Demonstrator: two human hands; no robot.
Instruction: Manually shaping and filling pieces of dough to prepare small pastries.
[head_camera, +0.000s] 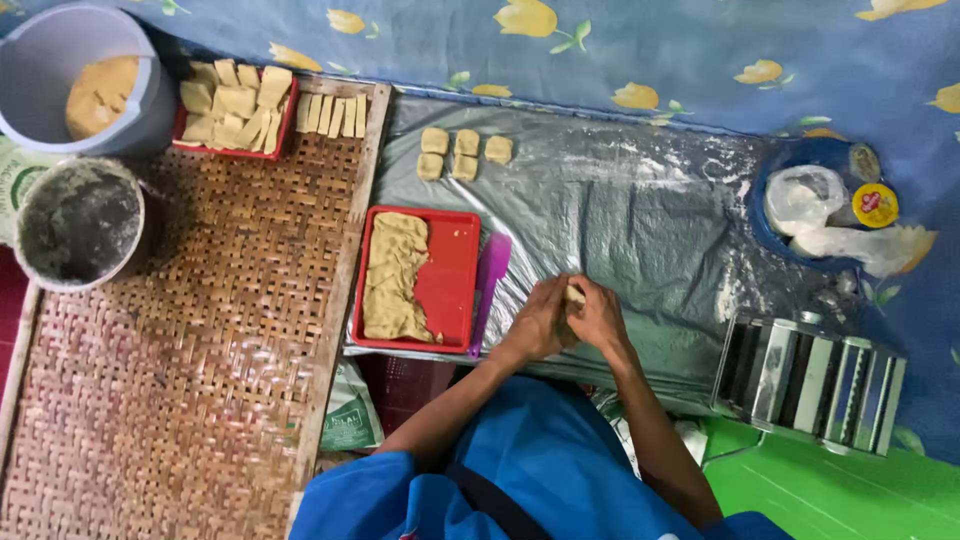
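Head view, looking straight down: both hands meet over the floured plastic sheet (640, 215) near its front edge. Left hand (538, 322) and right hand (600, 315) are cupped together around a small dough piece (574, 294), only a sliver of which shows between the fingers; grip of each hand is closed on it, palms facing. Step in hand looks like shaping or pressing one portion between the palms. Just left of the hands lies a purple scraper (490, 280), touching the edge of a red tray (455, 285) that carries a ragged slab of dough (395, 278). Farther back on the sheet sit five small dough blocks (462, 152) in a tight cluster, well apart from the hands. On the woven mat (190, 370) to the left: a second red tray with cut pieces (235, 105), a row of strips (335, 115) beside it, a bucket with a dough ball (100, 95), and a floury pot (78, 222). Metal roller machine (810, 380) sits to the right, near the right forearm; blue bowl with bags (830, 205) behind it. Judging by the layout, next move needs an even, flat piece and a free hand before anything goes to the blocks or the roller.
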